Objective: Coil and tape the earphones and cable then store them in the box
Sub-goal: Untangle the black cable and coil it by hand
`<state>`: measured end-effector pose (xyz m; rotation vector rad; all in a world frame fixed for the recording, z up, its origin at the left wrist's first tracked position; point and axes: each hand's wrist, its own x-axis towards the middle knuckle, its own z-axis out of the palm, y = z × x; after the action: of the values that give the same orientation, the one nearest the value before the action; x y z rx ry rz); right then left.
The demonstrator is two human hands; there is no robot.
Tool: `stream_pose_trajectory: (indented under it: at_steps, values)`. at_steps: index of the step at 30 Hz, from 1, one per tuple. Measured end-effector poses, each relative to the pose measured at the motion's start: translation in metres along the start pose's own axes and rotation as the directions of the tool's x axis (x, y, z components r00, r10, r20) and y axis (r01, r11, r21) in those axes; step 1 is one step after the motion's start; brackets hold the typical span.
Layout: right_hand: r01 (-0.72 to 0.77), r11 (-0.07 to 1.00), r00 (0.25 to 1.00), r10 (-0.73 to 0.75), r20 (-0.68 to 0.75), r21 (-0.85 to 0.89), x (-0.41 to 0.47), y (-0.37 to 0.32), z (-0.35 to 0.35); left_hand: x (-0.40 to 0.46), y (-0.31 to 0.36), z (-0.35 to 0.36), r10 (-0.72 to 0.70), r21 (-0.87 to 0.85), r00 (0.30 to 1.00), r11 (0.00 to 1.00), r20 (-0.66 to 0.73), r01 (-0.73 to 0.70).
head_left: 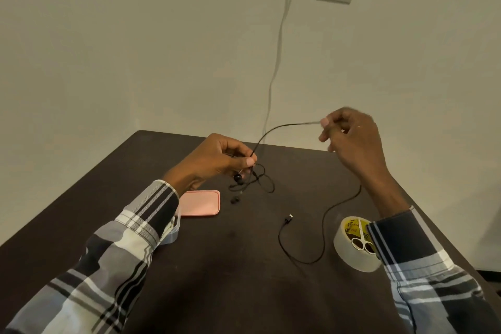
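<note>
Item: black earphones [245, 179], tangled above the table [162, 171]. Left hand [217, 160] pinches the bundle; right hand [352, 135] pinches 1 strand drawn taut. Advice: feed even loops leftward, keeping light tension, avoiding snags.

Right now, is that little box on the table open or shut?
Open. Its pink lid lies flat on the table beside the clear box, which the left sleeve mostly hides.

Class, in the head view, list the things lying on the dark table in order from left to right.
Clear box → pink lid → earphones → black cable's plug → tape roll with small scissors resting on it.
</note>
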<state>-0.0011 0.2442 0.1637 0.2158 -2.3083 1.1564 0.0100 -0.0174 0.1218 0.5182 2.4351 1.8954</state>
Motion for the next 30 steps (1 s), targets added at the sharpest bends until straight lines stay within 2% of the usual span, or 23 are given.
stream_pose_trajectory:
  at_steps: [2, 4, 10, 13, 18, 30]
  values:
    - [-0.012, 0.974, 0.992, 0.041, 0.121, -0.227, -0.001, 0.004, 0.0, 0.0, 0.0, 0.002, 0.008, -0.03, 0.999, 1.0, -0.046, -0.009]
    - [0.02, 0.957, 0.981, 0.037, 0.189, -0.289, -0.009, 0.002, 0.006, 0.0, 0.0, 0.004, 0.007, -0.069, 0.997, 0.998, -0.074, -0.012]
    - [0.12, 0.991, 0.947, -0.131, 0.293, 0.054, -0.038, -0.019, 0.034, 0.005, 0.003, 0.017, 0.021, -0.041, 0.995, 0.999, -0.093, -0.025]
    - [0.159, 0.987, 0.93, -0.158, 0.33, 0.024, -0.041, -0.021, 0.043, 0.002, 0.005, 0.019, 0.03, -0.042, 0.998, 0.999, -0.046, -0.032]
    - [0.165, 0.986, 0.938, -0.165, 0.306, 0.025, -0.037, -0.015, 0.048, 0.0, 0.011, 0.021, 0.007, -0.096, 1.0, 0.995, -0.022, -0.009]
    - [-0.006, 0.974, 0.937, -0.073, 0.342, 0.224, -0.041, 0.001, 0.047, 0.002, 0.012, 0.027, -0.017, -0.245, 0.998, 0.97, -0.054, 0.004]
